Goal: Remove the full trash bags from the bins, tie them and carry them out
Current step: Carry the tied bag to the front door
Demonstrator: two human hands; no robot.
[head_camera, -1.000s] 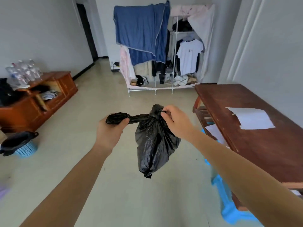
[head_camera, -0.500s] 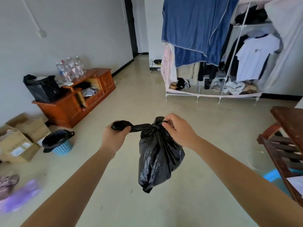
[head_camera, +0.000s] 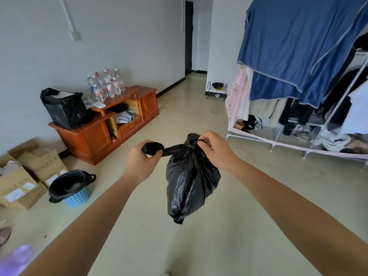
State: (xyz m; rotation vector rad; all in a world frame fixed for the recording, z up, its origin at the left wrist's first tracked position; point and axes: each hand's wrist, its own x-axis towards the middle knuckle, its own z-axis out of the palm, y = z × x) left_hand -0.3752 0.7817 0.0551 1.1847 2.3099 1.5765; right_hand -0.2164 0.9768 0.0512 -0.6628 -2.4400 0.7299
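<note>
Left hand [head_camera: 139, 166]: curled tight round the twisted end [head_camera: 153, 149] of the black trash bag [head_camera: 189, 186], holding it out to the side.
Right hand [head_camera: 217, 152]: fingertips pinch the bunched neck at the top of the bag.
Where the bag is: up in the air between both hands, over the floor [head_camera: 258, 206], touching nothing else.
How it will handle: soft, thin and a bit slippery. It looks small and light, since a pinch holds it up. A hard tug could rip it.
Best place to hold: the neck, where the plastic is bunched thick.
More to do: a blue bin [head_camera: 77, 196] with a black liner stands on the floor at the left, beside the cardboard boxes [head_camera: 23, 176]. Another black bag [head_camera: 63, 108] sits on the left end of the wooden cabinet [head_camera: 103, 134].
Room to move: the floor runs ahead to the dark doorway [head_camera: 189, 34], between the cabinet and the clothes rack [head_camera: 298, 76].
Watch out for: the rack's low frame on the right and the cabinet's corner on the left.
</note>
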